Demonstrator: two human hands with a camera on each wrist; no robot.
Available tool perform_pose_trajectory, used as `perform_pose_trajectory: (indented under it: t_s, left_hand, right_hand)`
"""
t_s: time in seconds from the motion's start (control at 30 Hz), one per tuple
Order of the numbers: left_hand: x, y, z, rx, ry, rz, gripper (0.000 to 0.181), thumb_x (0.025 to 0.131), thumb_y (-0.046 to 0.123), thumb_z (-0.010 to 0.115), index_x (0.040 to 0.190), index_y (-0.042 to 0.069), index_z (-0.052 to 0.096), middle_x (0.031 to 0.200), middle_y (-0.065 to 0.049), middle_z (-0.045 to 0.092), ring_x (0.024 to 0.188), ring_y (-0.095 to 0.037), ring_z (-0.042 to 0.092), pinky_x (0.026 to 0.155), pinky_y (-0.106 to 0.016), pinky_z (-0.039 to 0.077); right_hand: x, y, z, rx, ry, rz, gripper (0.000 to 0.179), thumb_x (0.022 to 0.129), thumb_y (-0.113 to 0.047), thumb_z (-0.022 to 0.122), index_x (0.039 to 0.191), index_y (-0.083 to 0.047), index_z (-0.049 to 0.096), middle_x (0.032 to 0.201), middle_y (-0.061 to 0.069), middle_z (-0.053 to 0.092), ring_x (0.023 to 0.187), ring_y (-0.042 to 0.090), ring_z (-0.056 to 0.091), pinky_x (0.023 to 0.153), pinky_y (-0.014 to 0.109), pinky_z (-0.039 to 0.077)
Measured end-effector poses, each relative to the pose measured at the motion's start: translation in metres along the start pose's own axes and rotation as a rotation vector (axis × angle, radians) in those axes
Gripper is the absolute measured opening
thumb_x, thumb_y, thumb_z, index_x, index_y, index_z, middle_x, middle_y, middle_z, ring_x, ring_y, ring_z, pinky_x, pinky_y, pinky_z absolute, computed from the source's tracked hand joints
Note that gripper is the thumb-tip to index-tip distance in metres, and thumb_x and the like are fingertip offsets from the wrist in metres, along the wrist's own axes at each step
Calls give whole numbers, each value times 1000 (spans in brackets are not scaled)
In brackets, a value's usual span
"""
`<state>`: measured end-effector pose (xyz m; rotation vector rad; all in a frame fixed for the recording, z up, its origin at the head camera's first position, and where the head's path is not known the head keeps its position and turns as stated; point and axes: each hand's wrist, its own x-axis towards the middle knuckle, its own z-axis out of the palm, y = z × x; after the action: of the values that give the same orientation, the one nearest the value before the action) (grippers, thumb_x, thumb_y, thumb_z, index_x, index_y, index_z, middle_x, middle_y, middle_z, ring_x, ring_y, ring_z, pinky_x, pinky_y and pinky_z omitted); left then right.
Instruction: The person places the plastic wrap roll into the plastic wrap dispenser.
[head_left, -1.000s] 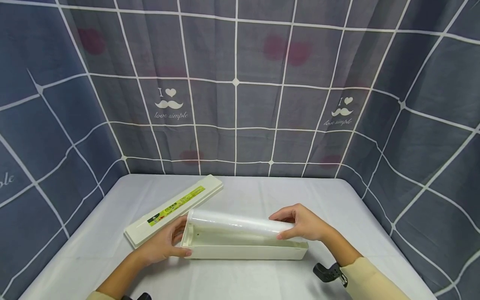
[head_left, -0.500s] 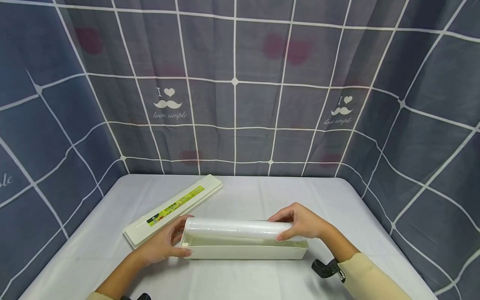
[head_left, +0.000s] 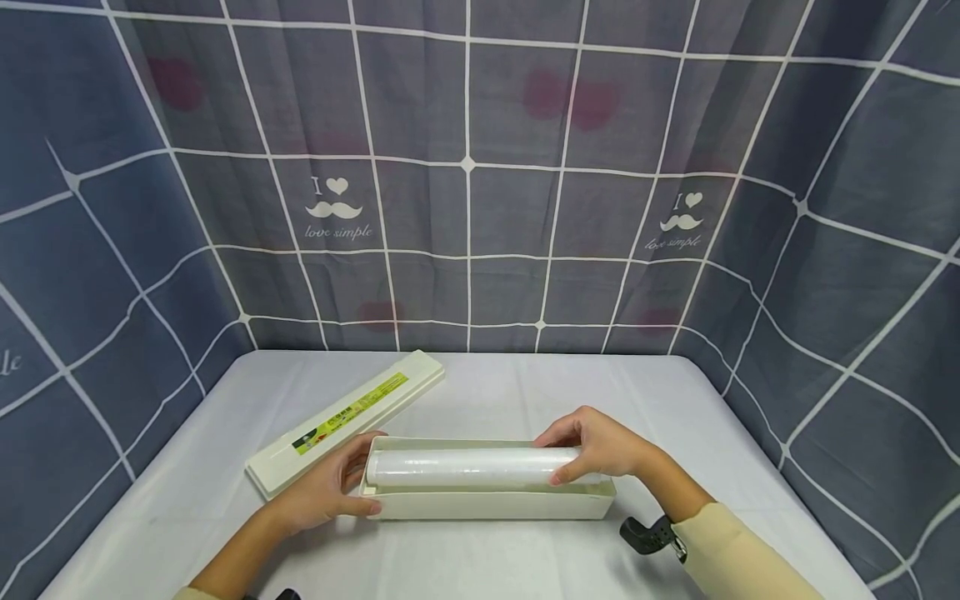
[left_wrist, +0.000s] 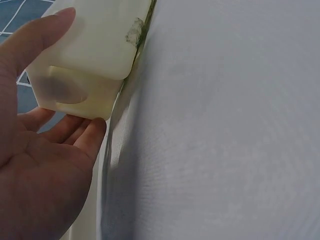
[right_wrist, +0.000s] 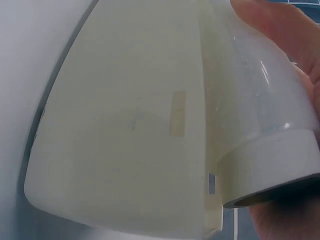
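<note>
In the head view a long cream dispenser box (head_left: 491, 506) lies across the white-covered table. Inside it sits a shiny roll of cling film (head_left: 465, 469), its left end low between the walls. My left hand (head_left: 322, 487) grips the box's left end, thumb on the front and fingers behind. The left wrist view shows those fingers (left_wrist: 89, 137) at the box's end wall. My right hand (head_left: 600, 450) holds the roll near its right end, thumb in front. In the right wrist view the roll's hollow cardboard core end (right_wrist: 272, 167) shows beside the box wall (right_wrist: 115, 125).
The box's long cream lid (head_left: 341, 425), with a yellow-green label, lies slanted behind my left hand. A grey-blue checked curtain (head_left: 517, 208) encloses the table's back and sides. A black strap (head_left: 651, 536) is on my right wrist.
The roll's left end has dropped from above the box's rim down into the box, so the roll now lies nearly level. My left hand keeps its grip; the right hand has barely shifted.
</note>
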<state>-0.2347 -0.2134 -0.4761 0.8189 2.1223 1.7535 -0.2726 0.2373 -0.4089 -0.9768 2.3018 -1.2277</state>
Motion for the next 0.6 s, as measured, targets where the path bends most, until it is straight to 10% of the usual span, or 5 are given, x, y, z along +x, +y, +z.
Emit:
perform_pose_trajectory:
  t_s: [0.6]
  left_hand:
    - [1,0,0,10,4,-10,97,78,0,85,154,-7,26,151,-31,38,129,4,52,109,-7,39]
  right_hand:
    - [5,1,1,29,-13,14,39,75,-15,91,112,-17,79,109,2,79,95,17,76,83,30,63]
